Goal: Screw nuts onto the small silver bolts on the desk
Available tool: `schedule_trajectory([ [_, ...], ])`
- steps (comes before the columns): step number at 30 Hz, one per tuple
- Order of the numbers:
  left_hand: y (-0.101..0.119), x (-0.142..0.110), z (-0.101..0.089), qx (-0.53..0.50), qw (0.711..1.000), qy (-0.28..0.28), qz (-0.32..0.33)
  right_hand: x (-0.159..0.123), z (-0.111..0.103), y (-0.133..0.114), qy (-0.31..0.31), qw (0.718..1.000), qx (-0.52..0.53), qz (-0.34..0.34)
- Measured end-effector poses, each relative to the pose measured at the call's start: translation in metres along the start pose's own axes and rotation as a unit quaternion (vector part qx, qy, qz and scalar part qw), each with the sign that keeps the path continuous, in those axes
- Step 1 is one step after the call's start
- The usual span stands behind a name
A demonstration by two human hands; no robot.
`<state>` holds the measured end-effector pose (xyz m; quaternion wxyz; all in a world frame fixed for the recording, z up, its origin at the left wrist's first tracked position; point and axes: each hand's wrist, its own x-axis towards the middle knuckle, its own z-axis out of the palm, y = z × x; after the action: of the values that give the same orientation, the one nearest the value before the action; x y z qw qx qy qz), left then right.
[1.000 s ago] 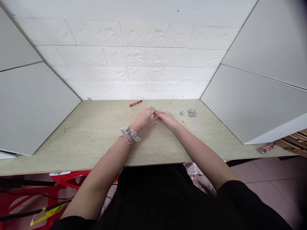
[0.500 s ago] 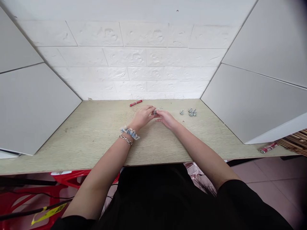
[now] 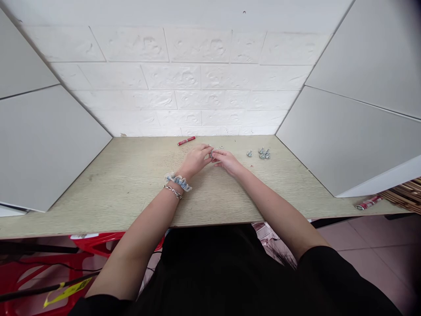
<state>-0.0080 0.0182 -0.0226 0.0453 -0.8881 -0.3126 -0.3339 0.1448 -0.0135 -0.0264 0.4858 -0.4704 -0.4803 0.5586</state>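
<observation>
My left hand (image 3: 196,159) is closed, its thumb and fingers pinching a small silver bolt (image 3: 211,154) just over the tabletop. From the other side the fingertips of my right hand (image 3: 228,163) close on the same bolt, and the two hands nearly meet. Much of the bolt is hidden behind fingers. Right of my hands a single bolt (image 3: 250,153) stands head down, apparently with a washer on it. A cluster of similar bolts (image 3: 264,154) stands farther right. Just beyond my fingertips lies a tiny metal ring (image 3: 221,147).
A red battery-like cylinder (image 3: 186,141) lies near the back wall, and another red cylinder (image 3: 369,202) at the right front edge beside a wicker item (image 3: 403,195). Grey panels (image 3: 49,145) flank the wooden tabletop (image 3: 115,188). A red stool (image 3: 95,243) is below.
The bolt between my fingers has shifted slightly, and my right fingertips have moved a little left, covering more of it. The loose bolts have stayed where they were.
</observation>
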Motion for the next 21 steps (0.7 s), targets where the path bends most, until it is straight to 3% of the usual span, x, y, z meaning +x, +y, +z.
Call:
schedule_trajectory([
  [8,0.0021,0.0000,-0.0012,0.039,0.999,-0.005,0.013,0.0009,-0.0018,0.0014,-0.006,1.000,-0.022,-0.019],
  [17,0.0019,-0.0010,-0.0029,-0.033,0.999,-0.006,0.016,-0.0030,-0.0036,-0.0028,-0.068,0.995,0.064,0.016],
  [21,-0.0004,-0.0011,-0.0008,-0.030,1.000,-0.001,0.004,-0.0043,-0.0028,-0.0057,-0.051,0.996,0.068,0.024],
])
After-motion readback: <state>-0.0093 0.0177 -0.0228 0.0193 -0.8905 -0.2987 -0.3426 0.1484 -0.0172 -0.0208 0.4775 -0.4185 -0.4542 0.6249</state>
